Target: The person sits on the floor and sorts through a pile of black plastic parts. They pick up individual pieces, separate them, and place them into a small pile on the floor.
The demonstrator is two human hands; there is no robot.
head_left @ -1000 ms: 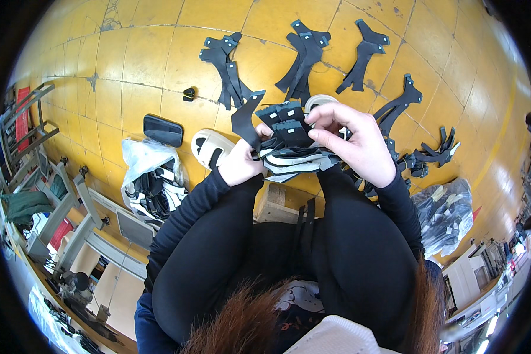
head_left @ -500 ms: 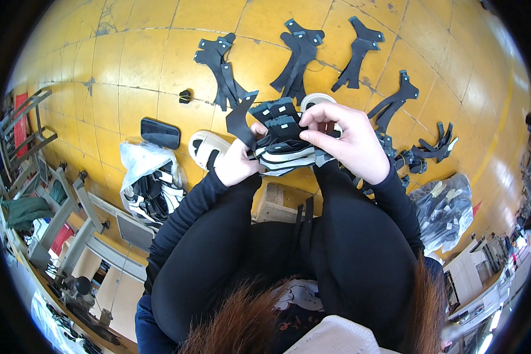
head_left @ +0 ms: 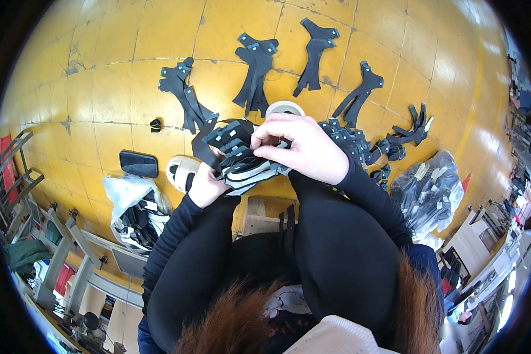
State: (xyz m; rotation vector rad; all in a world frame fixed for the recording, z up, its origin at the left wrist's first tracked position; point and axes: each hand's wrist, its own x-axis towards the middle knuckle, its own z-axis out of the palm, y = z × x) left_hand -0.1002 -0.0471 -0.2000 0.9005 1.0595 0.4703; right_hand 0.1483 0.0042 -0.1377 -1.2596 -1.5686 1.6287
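A thick bundle of black and white cut fabric pieces [head_left: 251,176] with small white labels is held above my knees. My left hand [head_left: 206,186] is closed around its left side, the fingers partly hidden behind the fabric. A loose black strip [head_left: 205,147] sticks out beyond that hand. My right hand [head_left: 305,144] is bent over the bundle's upper right, with thumb and forefinger pinched at the labelled dark ends. Whatever lies between those fingertips is too small to make out.
Several piles of black strips [head_left: 256,76] lie on the yellow floor ahead. Clear plastic bags of pieces stand at left [head_left: 130,192] and right [head_left: 428,189]. A black flat case [head_left: 138,163], a small black roll [head_left: 155,125] and metal frames [head_left: 91,253] are on the left.
The whole view has shifted, so the floor piles and bundle appear farther left. My right hand has moved over the bundle's labelled ends, its fingers closer together. My left hand keeps its hold.
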